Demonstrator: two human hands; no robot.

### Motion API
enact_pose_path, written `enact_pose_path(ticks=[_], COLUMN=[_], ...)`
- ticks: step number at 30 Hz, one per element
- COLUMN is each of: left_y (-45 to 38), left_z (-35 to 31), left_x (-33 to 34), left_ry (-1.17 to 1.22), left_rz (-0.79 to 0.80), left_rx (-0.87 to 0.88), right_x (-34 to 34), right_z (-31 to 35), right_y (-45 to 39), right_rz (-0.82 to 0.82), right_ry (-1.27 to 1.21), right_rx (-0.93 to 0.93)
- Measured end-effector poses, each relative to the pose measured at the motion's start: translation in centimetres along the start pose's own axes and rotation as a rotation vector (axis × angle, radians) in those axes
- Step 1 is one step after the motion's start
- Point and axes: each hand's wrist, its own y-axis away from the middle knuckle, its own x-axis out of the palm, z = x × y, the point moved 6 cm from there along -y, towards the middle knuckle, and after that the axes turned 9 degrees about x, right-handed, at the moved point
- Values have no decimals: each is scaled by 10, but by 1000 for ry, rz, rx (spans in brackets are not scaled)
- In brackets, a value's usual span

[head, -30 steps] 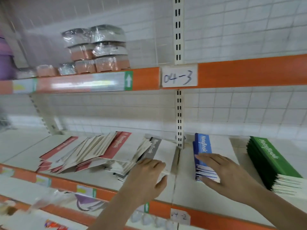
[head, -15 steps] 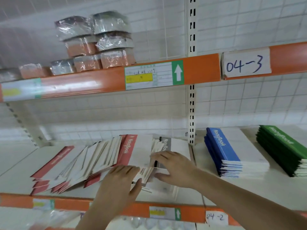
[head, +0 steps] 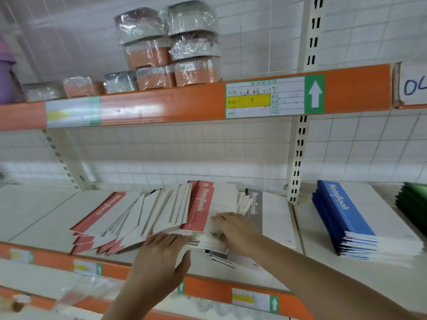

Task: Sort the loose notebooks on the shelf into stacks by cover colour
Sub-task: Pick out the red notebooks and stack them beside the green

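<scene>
A loose fan of red-spined notebooks (head: 143, 215) sprawls over the white shelf (head: 34, 211). A grey-spined notebook (head: 265, 215) lies at the fan's right end, over a few more grey ones. My left hand (head: 161, 257) lies flat, fingers apart, at the front edge of the fan. My right hand (head: 235, 229) rests palm down on the notebooks between the red and grey covers, fingertips on a white cover; whether it grips one I cannot tell. A neat blue stack (head: 346, 218) stands to the right. A green stack (head: 413, 204) sits at the frame's right edge.
An upright post (head: 297, 162) divides the shelf between the loose pile and the blue stack. The orange shelf lip (head: 208, 289) runs along the front. Wrapped packages (head: 171, 45) sit on the upper shelf. Bare shelf lies left of the fan.
My right hand left the blue stack and came left onto the loose pile. My left hand shifted left along the pile's front edge. The view swung left and closer.
</scene>
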Motion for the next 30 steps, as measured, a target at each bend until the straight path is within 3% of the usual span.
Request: enact_pose_path(ticks=[6,9,12,17,19,24,27,30], left_y=[-12,-26,-45,-78,-82,-87,-80,-76], left_z=[7,8,7,-2,4,8,1,-5], left_x=[9,12,29,66,80,80,94,76], left_ry=[-26,-50,-65,-134,-79,-66,-103,-128], left_rz=[12,-4,18,227,328,234,374,179], left_rx=[-45,-40,-24,-8,-95,-95,10,51], right_x=[-15,-27,-47,-77,-69,-75,-76,-76], right_z=[-19,-27,-49,-82,-95,-106,-112,-116], right_y=[4,19,38,70,76,96,110,125], right_rz=[24,-3,-61,-318,-340,-468,-513,-514], right_ry=[-19,85,158,174,171,121,76,57], right_rx=[-20,-105,-57,34,42,-5,-37,-47])
